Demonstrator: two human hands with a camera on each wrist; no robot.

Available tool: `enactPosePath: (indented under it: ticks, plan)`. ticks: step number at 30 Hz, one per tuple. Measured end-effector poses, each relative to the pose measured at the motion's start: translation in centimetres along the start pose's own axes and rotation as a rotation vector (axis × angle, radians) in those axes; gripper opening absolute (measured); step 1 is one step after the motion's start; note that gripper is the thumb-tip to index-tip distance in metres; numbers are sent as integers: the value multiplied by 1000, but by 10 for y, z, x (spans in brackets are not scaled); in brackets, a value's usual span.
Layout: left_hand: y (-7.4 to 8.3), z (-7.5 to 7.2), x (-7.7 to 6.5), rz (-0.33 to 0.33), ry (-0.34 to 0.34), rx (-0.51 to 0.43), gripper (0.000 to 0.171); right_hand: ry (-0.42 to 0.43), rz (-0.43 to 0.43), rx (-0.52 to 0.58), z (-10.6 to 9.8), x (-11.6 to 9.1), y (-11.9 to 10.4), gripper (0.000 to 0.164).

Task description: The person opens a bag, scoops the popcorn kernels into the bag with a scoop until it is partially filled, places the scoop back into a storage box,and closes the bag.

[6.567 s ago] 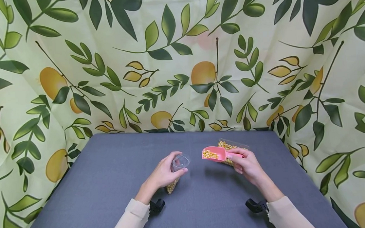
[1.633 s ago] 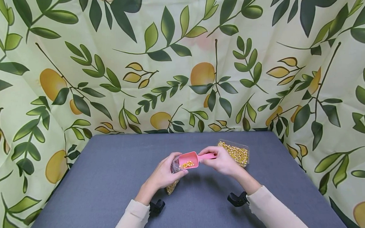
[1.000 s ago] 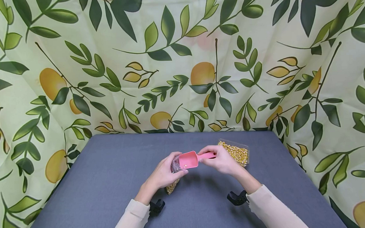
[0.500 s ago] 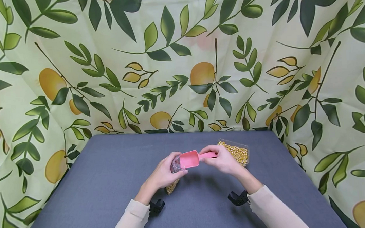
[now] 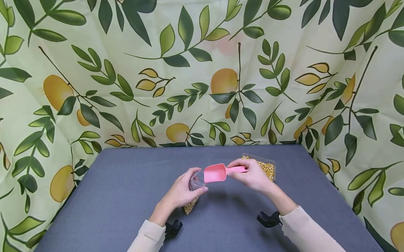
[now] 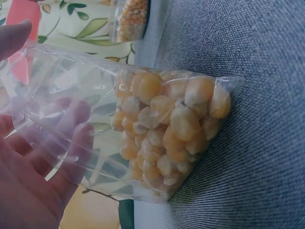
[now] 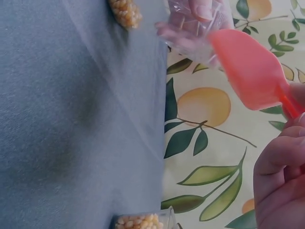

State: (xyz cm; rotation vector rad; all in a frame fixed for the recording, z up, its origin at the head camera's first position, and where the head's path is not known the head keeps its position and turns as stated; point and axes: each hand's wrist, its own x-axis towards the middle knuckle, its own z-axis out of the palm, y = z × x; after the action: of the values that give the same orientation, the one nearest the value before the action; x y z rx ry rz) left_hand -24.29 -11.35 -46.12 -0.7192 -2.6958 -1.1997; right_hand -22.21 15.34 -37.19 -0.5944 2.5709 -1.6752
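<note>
My left hand (image 5: 181, 192) holds a clear plastic bag (image 6: 71, 90) near its top, fingers and thumb around the mouth. Corn kernels (image 6: 162, 124) fill the bag's lower part, and its bottom touches the table. To the right, my right hand (image 5: 249, 172) pinches the handle of a pink scoop (image 5: 215, 172). The scoop's bowl, with no kernels visible in it, points left beside the bag's mouth. Behind the right hand stands a clear plastic box (image 5: 275, 171) of corn kernels, partly hidden by that hand.
A grey-blue cloth covers the table (image 5: 139, 174). Fabric printed with leaves and fruit (image 5: 199, 73) hangs behind the table and along its sides. Each wrist wears a black camera mount (image 5: 269, 219).
Kernels in the scoop have slid out at the bag's mouth, leaving the bowl bare. The right hand has since drawn the scoop slightly right and up. The left hand stays in place.
</note>
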Motion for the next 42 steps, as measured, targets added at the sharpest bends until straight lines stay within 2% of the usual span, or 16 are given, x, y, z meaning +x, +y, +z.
enactPosePath:
  ticks: [10,18,26,35,42]
  plan:
    - [0,0,0,0,5,10,66,31,53,110,-11,3,40,23]
    - [-1,-1,0,21,14,9,66,57,78,209,-21,0,44,30]
    - [0,-1,0,26,7,4,68,82,108,178,-31,-5,47,34]
    - [0,-1,0,16,-8,-2,68,94,115,201,-42,-12,45,33]
    - [0,-1,0,-3,-20,-2,65,113,102,199,-50,-15,57,35]
